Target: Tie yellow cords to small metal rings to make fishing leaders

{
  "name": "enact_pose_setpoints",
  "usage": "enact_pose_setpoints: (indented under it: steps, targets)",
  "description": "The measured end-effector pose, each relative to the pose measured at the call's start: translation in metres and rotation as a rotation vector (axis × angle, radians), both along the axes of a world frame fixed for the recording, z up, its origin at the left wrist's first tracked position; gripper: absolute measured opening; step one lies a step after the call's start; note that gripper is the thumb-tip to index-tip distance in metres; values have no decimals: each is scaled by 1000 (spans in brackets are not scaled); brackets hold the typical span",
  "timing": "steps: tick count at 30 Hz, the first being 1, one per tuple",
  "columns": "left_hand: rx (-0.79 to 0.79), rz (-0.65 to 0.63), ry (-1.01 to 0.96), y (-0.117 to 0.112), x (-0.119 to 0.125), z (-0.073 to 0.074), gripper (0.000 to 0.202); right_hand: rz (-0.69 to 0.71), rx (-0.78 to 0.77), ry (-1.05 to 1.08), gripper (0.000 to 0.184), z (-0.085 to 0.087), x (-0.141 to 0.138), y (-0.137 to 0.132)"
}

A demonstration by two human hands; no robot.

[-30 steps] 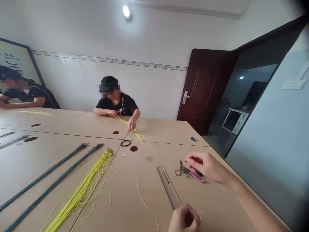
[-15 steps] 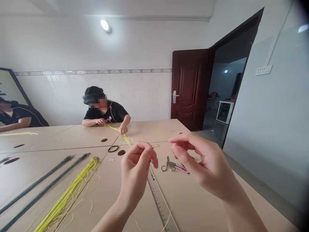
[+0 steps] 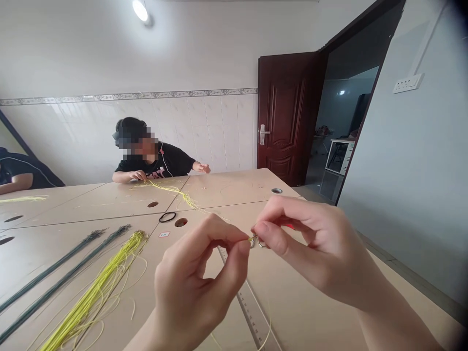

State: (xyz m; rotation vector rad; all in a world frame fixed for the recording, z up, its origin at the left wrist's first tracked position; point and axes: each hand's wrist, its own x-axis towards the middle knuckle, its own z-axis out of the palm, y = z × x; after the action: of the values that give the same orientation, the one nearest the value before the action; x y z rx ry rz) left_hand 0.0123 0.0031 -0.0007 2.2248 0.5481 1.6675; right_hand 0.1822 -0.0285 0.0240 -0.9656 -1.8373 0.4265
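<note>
My left hand (image 3: pixel 201 278) is closed in a pinch, thumb against forefinger, on a thin yellow cord (image 3: pixel 251 239). Facing it, my right hand (image 3: pixel 307 243) pinches the same short bit of cord, and the fingertips of both hands nearly meet. A pale loop of cord (image 3: pixel 269 329) curves over the table below; whether it joins the held piece is unclear. Under my hands lies a long ruler (image 3: pixel 252 312). Scissors (image 3: pixel 261 242) show only by part of their handle loops behind my fingertips.
To the left lie a bundle of yellow cords (image 3: pixel 106 278) and two dark grey-green bundles (image 3: pixel 69 270). A black ring (image 3: pixel 167 217) and a tape roll (image 3: pixel 277 190) are farther back, near table holes. Across the table a co-worker (image 3: pixel 153 156) handles yellow cords (image 3: pixel 183 195).
My hands have come together from apart, and both now pinch the cord. The view has shifted slightly. The co-worker's one hand has moved off the yellow cords, out to the side.
</note>
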Motion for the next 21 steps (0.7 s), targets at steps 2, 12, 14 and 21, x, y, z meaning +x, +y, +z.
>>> enact_pose_setpoints:
  steps: [2, 12, 14, 21]
  targets:
    - [-6, 28, 76, 0, -3, -1, 20, -9, 21, 10, 15, -2, -1, 1]
    - [15, 225, 235, -14, -7, -1, 16, -87, 97, 2, 23, -10, -13, 7]
    - [-62, 179, 179, -17, -7, 0, 16, -48, 102, -1, 25, -10, -12, 5]
    - [-263, 38, 98, -17, -10, 4, 14, -6, 226, -46, 5, -12, -14, 0]
